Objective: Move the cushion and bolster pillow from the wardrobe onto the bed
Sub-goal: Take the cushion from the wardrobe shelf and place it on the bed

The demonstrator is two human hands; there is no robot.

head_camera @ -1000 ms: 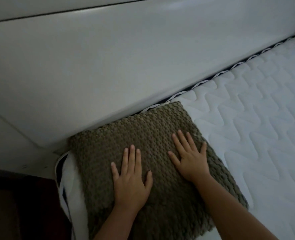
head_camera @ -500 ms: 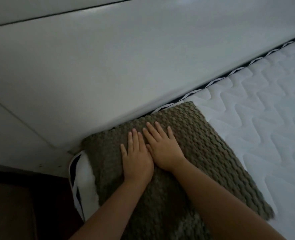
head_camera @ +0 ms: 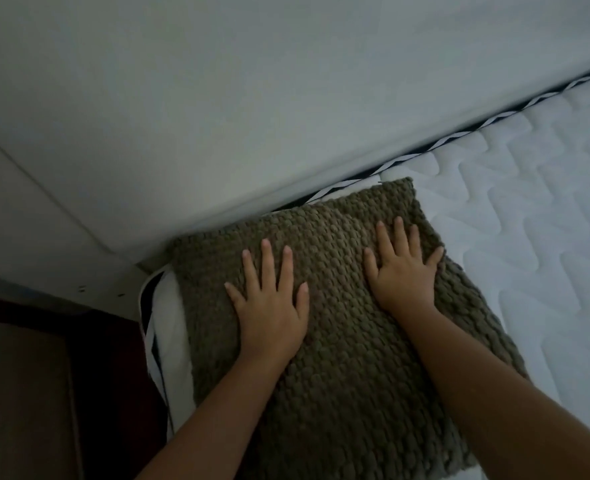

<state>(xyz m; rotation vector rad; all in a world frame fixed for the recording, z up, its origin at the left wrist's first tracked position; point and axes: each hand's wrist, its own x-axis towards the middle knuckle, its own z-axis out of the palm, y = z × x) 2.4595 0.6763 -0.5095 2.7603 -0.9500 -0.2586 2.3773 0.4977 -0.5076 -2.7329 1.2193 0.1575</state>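
We see the cushion [head_camera: 338, 341], olive chunky knit, lying flat on the bed [head_camera: 528, 254] at its near-left corner. The cushion's far-left corner is up against the white panel [head_camera: 252, 116], and its left edge sits just inside the mattress side. Black-white trim [head_camera: 504, 114] runs along the mattress's far edge. The left hand [head_camera: 269, 306] rests palm down on the cushion's left-middle, fingers [head_camera: 267, 261] straight and spread apart, thumb out to the right. The right hand [head_camera: 402, 271] rests palm down near the cushion's far-right edge, fingers [head_camera: 400, 237] straight and spread too. Neither hand grips anything, and the hands are well apart. We see quilted white mattress right of and beyond the cushion. Dark floor [head_camera: 96, 375] is at near left.
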